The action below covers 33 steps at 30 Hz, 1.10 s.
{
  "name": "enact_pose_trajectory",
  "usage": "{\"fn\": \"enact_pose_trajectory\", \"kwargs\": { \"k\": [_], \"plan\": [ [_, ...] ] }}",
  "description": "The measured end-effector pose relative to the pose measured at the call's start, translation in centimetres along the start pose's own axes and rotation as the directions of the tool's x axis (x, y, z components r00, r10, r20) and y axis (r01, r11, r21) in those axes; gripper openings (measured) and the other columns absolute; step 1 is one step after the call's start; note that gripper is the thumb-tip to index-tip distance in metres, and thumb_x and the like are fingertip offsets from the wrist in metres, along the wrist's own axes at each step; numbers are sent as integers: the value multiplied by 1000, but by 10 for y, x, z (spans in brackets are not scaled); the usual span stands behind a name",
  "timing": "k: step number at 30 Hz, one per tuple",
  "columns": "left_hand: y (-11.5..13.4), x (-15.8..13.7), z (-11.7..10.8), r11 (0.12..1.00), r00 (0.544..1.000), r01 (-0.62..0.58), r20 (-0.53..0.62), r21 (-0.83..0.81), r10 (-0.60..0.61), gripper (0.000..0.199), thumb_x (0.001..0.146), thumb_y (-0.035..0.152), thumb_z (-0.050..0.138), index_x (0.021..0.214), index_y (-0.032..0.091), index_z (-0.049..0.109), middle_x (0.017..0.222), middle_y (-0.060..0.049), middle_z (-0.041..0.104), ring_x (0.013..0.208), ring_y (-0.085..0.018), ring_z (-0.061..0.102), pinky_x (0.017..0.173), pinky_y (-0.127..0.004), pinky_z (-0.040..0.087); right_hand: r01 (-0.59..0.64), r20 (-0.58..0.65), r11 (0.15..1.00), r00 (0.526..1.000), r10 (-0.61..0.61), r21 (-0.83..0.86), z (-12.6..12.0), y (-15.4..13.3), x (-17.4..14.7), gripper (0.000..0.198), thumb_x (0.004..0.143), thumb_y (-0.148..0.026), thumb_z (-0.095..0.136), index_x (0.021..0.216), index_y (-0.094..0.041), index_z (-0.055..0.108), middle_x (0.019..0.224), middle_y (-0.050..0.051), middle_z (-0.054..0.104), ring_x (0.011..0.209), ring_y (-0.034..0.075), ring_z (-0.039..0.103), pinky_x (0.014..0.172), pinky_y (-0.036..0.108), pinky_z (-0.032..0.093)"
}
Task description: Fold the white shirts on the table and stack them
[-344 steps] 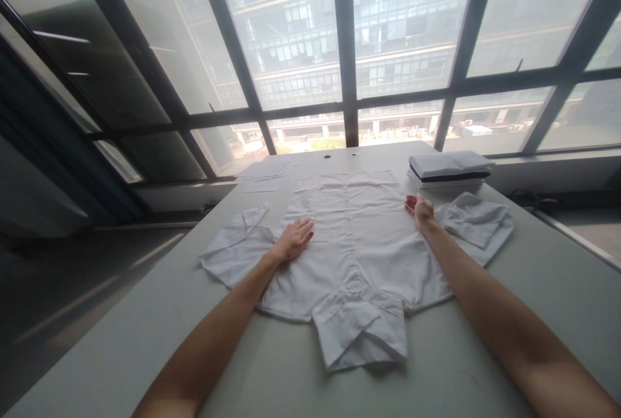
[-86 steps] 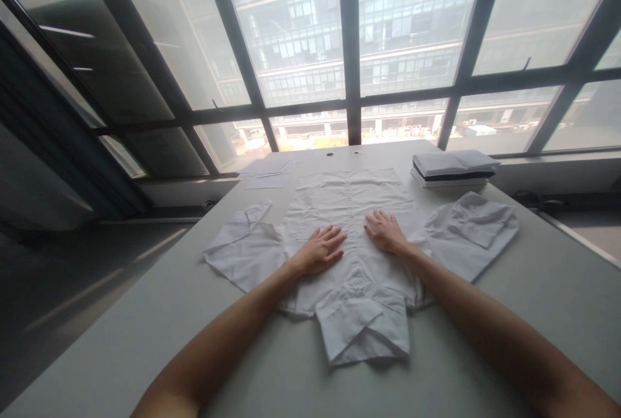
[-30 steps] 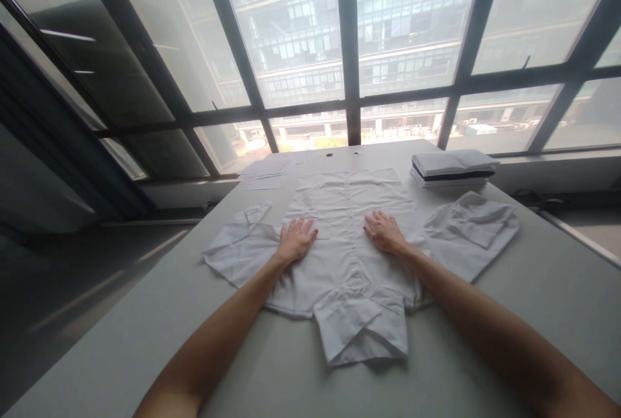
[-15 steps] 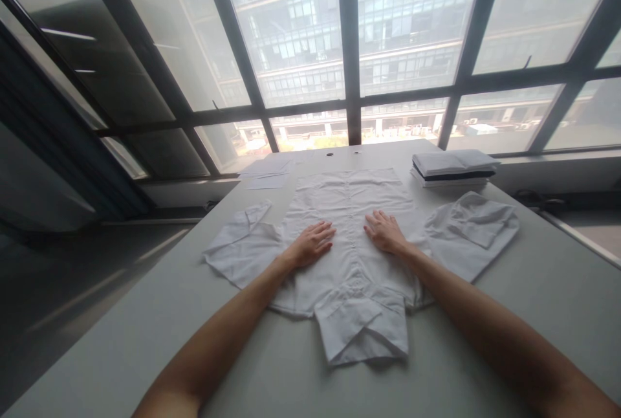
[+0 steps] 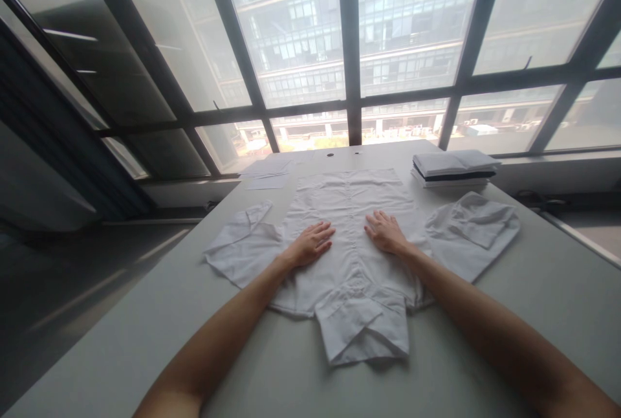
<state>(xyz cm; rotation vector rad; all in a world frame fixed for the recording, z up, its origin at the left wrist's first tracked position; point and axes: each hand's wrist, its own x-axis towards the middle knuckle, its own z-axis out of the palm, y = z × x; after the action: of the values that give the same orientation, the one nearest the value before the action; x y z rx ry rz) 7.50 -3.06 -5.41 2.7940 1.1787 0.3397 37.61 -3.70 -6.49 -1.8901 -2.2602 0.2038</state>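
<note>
L hand [image 5: 310, 244]: Lying palm down on a white long-sleeved shirt [image 5: 345, 250], fingers extended and a bit spread, gripping nothing; whether it's pressing or just resting, can't tell.
R hand [image 5: 385, 231]: Also lying palm down on the shirt, across the ctr. from the L hand, fingers pointing fwd. and inward, holding nothing.
Shirt: Lying spread under both hands, w/ small creases showing; its ctr. placket [image 5: 347, 208] is running btwn them.
L sleeve [image 5: 245, 246]: Stretching out to the left of the L hand, folding over near its far end.
R sleeve [image 5: 470, 230]: Lying out to the right of the R hand, doubling back on itself.
Near flap [image 5: 361, 337]: Lying on the wearer's side of both hands, btwn the forearms, edges crossing; collar or hood, can't tell.
Folded-cloth stack [image 5: 453, 169]: Sitting beyond the R hand and to its right, w/ one dark layer showing amid white.
Paper sheets [image 5: 266, 175]: Lying beyond the L hand and to its left, overlapping.
White table [image 5: 145, 334]: Supporting it all, extending past both hands toward the window wall [image 5: 353, 55].
Curtain [image 5: 63, 127]: Hanging far left of the L hand.
</note>
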Motion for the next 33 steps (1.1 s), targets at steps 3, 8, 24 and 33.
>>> {"fn": "enact_pose_trajectory", "kwargs": {
  "k": [3,8,24,33],
  "plan": [
    [0,0,0,1000,1000,2,1,8,-2,47,107,40,47,149,24,57,162,-10,45,152,-29,38,125,-49,34,3,-3,1000,1000,-3,4,-1,-1,-1,57,107,-44,34,157,-18,43,168,18,31,156,32,24,124,53,17],
    [2,0,-1,1000,1000,-3,5,12,3,47,107,40,47,150,21,57,161,-12,45,151,-29,38,125,-50,33,1,-12,1000,1000,-1,13,-1,-1,-1,56,107,-44,35,156,-19,44,168,17,33,156,32,24,124,52,17],
    [3,0,-2,1000,1000,11,-2,2,-11,46,106,37,50,149,25,57,162,-11,45,151,-29,39,124,-51,35,2,-8,1000,1000,-2,2,-1,0,0,57,107,-44,34,157,-18,44,168,17,31,156,33,24,124,54,18],
    [4,-1,-2,1000,1000,16,1,12,-16,46,106,36,50,149,22,58,162,-12,44,152,-30,38,124,-50,35,4,-13,1000,1000,-4,12,1,0,0,57,107,-44,35,157,-18,43,168,18,31,156,33,24,124,54,17]
  ]
}}
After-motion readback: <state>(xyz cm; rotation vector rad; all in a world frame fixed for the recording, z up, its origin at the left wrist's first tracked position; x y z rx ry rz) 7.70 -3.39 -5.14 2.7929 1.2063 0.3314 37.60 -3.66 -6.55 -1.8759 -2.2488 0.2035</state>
